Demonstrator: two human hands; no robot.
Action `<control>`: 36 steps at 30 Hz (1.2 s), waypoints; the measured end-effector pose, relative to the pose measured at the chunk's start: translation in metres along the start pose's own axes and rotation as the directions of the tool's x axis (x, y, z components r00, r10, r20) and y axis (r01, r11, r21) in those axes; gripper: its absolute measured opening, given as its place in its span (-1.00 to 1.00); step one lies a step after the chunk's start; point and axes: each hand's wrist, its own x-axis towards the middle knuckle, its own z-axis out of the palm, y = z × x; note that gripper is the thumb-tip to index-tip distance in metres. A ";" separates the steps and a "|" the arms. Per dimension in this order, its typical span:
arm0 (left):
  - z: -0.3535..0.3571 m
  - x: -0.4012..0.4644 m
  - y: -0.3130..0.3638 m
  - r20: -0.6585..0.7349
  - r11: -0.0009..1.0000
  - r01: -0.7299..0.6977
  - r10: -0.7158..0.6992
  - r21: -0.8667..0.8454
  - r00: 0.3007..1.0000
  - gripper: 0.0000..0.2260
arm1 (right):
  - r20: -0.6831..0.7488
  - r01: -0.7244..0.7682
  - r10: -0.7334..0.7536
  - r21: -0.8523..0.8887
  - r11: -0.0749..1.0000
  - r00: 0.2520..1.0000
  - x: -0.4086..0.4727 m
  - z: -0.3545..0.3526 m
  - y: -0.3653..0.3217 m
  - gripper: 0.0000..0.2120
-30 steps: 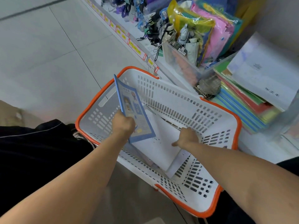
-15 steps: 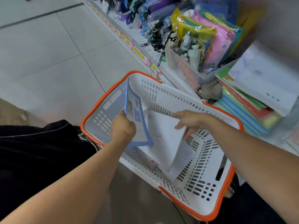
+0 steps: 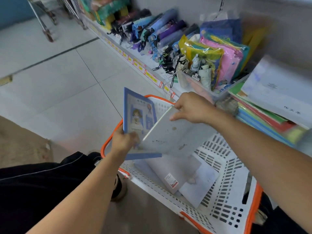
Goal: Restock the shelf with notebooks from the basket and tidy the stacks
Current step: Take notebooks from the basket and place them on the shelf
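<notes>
Notebooks are in both of our hands now. Our left hand [image 3: 124, 142], at center frame, grips the lower edge of a blue-bordered notebook [image 3: 137, 115] with a cartoon figure on its cover, holding it upright above the near-left rim of the basket [image 3: 226, 200]. Half a second ago this notebook sat lower, inside the basket's mouth; now its top corner rises over the floor tiles, well above the orange rim.

Our right hand [image 3: 190, 108], just right of center, pinches the top edge of a pale grey notebook [image 3: 170, 134]. A second ago that hand was pressed down among the notebooks in the basket; it has since lifted this one clear, and its white spine now runs diagonally against the blue-bordered cover, the two touching or overlapping near our left hand.

Two or three more pale notebooks [image 3: 182, 174] lie flat in the bottom of the basket, lower center, one showing a small red-and-white label.

The view has swung upward since the earlier frames, so more of the shelf [image 3: 152, 65] shows across the upper middle, with rolled umbrellas [image 3: 162, 29] and bright plastic pouches [image 3: 217, 53]. At the right edge sits the colourful stack of notebooks [image 3: 266, 119], topped by a white one.
</notes>
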 end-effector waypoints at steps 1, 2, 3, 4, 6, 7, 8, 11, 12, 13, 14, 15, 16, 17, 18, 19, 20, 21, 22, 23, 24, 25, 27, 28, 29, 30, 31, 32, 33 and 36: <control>-0.001 0.000 -0.003 0.012 0.997 0.043 -0.042 -0.064 0.999 -0.74 | -0.078 0.037 -0.042 -0.070 0.997 0.996 -0.001 -0.004 0.000 -0.56; -0.003 0.000 -0.005 0.022 0.991 0.075 -0.073 -0.114 0.997 -0.75 | -0.120 0.073 -0.078 -0.040 0.996 0.990 -0.002 -0.009 0.001 -0.60; -0.004 0.000 -0.007 0.033 0.983 0.092 -0.088 -0.156 0.996 -0.76 | -0.135 0.110 -0.095 0.104 0.989 0.986 -0.004 -0.016 0.004 -0.68; -0.005 0.001 -0.006 0.050 0.977 0.098 -0.090 -0.187 0.995 -0.78 | -0.145 0.125 -0.081 0.327 0.937 0.986 -0.006 -0.025 0.006 -0.80; -0.008 0.002 0.001 0.106 0.973 0.089 -0.068 -0.213 0.992 -0.84 | -0.147 0.091 0.035 0.765 0.638 0.988 -0.009 -0.042 0.013 -0.95; -0.010 0.001 0.009 0.139 0.976 0.073 -0.045 -0.204 0.989 -0.88 | -0.162 0.087 0.119 0.877 0.472 0.980 -0.008 -0.050 0.017 -0.89; -0.013 0.000 0.020 0.175 0.983 0.049 -0.017 -0.179 0.984 -0.90 | -0.170 0.089 0.206 0.931 0.353 0.964 -0.005 -0.056 0.020 -0.85; -0.022 -0.004 0.058 0.262 0.989 -0.035 0.072 -0.144 0.962 -0.84 | -0.096 0.031 0.412 0.987 0.160 0.906 0.006 -0.058 0.017 -0.83; -0.025 -0.006 0.071 0.293 0.983 -0.019 0.074 -0.185 0.953 -0.85 | -0.058 0.009 0.467 0.994 0.106 0.882 0.008 -0.056 0.015 -0.84; -0.026 -0.008 0.083 0.337 0.970 0.027 0.058 -0.240 0.940 -0.87 | -0.026 0.001 0.510 0.999 0.048 0.860 0.009 -0.053 0.012 -0.87; -0.027 -0.012 0.093 0.383 0.954 0.076 0.042 -0.289 0.923 -0.83 | -0.003 0.005 0.541 1.000 -0.002 0.841 0.010 -0.052 0.008 -0.92; -0.028 -0.016 0.103 0.418 0.943 0.101 0.043 -0.317 0.907 -0.74 | 0.005 0.016 0.573 0.999 -0.032 0.819 0.010 -0.053 0.005 -0.95; -0.026 -0.019 0.112 0.449 0.945 0.087 0.067 -0.315 0.891 -0.68 | -0.002 0.019 0.615 1.000 -0.022 0.789 0.010 -0.056 0.004 -0.95; -0.025 -0.023 0.120 0.482 0.945 0.051 0.117 -0.322 0.868 -0.68 | -0.025 0.020 0.653 1.000 0.015 0.757 0.010 -0.061 0.003 -0.94; -0.022 -0.026 0.127 0.515 0.939 0.023 0.166 -0.342 0.841 -0.69 | -0.059 0.028 0.675 0.998 0.058 0.735 0.008 -0.068 0.002 -0.86; -0.020 -0.027 0.134 0.529 0.930 0.009 0.201 -0.366 0.824 -0.68 | -0.094 0.030 0.675 0.994 0.106 0.732 0.004 -0.076 0.001 -0.74; -0.017 -0.029 0.142 0.526 0.919 0.003 0.223 -0.394 0.820 -0.67 | -0.114 0.017 0.651 0.988 0.154 0.751 -0.001 -0.087 -0.001 -0.62; -0.014 -0.029 0.152 0.507 0.904 -0.009 0.249 -0.428 0.825 -0.66 | -0.110 0.001 0.599 0.984 0.179 0.793 -0.009 -0.099 -0.005 -0.53; -0.012 -0.030 0.164 0.489 0.884 -0.012 0.270 -0.467 0.830 -0.65 | -0.074 -0.008 0.522 0.988 0.153 0.850 -0.017 -0.111 -0.010 -0.48; -0.009 -0.028 0.178 0.477 0.861 -0.009 0.290 -0.508 0.830 -0.63 | -0.031 -0.013 0.431 0.995 0.098 0.902 -0.026 -0.125 -0.015 -0.49; -0.007 -0.027 0.197 0.474 0.841 -0.005 0.309 -0.541 0.824 -0.61 | -0.007 -0.008 0.353 0.999 0.043 0.936 -0.035 -0.139 -0.019 -0.53; -0.004 -0.025 0.216 0.475 0.831 -0.011 0.328 -0.556 0.816 -0.58 | -0.009 0.007 0.291 1.000 0.008 0.957 -0.043 -0.155 -0.024 -0.58; 0.000 -0.021 0.260 0.482 0.834 -0.045 0.362 -0.550 0.798 -0.55 | -0.078 0.068 0.232 0.996 0.049 0.969 -0.059 -0.189 -0.031 -0.68; 0.002 -0.021 0.281 0.496 0.838 -0.056 0.373 -0.543 0.784 -0.55 | -0.124 0.103 0.231 0.990 0.100 0.965 -0.067 -0.206 -0.033 -0.72; 0.005 -0.021 0.303 0.514 0.846 -0.069 0.383 -0.528 0.767 -0.57 | -0.175 0.139 0.249 0.978 0.156 0.953 -0.073 -0.222 -0.035 -0.72; 0.010 -0.022 0.324 0.534 0.860 -0.087 0.387 -0.502 0.752 -0.62 | -0.230 0.176 0.283 0.963 0.202 0.931 -0.078 -0.236 -0.036 -0.72; 0.015 -0.024 0.344 0.549 0.875 -0.107 0.386 -0.471 0.741 -0.67 | -0.290 0.220 0.330 0.947 0.233 0.898 -0.081 -0.248 -0.035 -0.73; 0.021 -0.025 0.362 0.558 0.887 -0.122 0.381 -0.445 0.737 -0.72 | -0.343 0.263 0.391 0.933 0.245 0.854 -0.082 -0.260 -0.033 -0.73; 0.028 -0.025 0.379 0.560 0.895 -0.126 0.371 -0.427 0.740 -0.76 | -0.377 0.301 0.453 0.925 0.233 0.807 -0.081 -0.271 -0.031 -0.73; 0.059 -0.024 0.422 0.533 0.912 -0.121 0.333 -0.393 0.778 -0.86 | -0.403 0.388 0.593 0.908 0.161 0.697 -0.073 -0.303 -0.021 -0.67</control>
